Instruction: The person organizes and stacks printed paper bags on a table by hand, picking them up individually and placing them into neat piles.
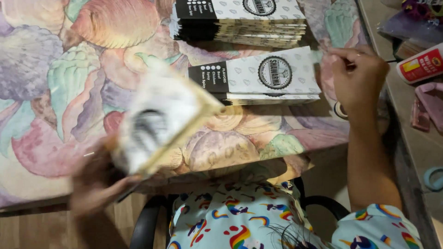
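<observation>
At about eight o'clock in the view the left hand grips the lower corner of a flat white paper sleeve with a tan edge and a dark round print; the fingers are closed on it, though motion blur hides just how they lie. The sleeve hangs tilted in the air above the near edge of the table covered in a pastel shell-patterned cloth, well apart from the piles. It looks light, thin and bendy, likely to flop or crease if pinched at a corner, so a hold along a folded side edge, thumb on one face and fingers under the other, seems safest; the smooth paper may slip. At one o'clock of it lies a low stack of matching white-and-black paper sleeves, and at twelve o'clock of that stack, near the top edge, a taller stack of the same sleeves. At three o'clock the right hand rests just beside the low stack's right end, fingers curled narrow around something small that cannot be made out. Further right, on a brown side counter, lies a white tube with a red and yellow label.
</observation>
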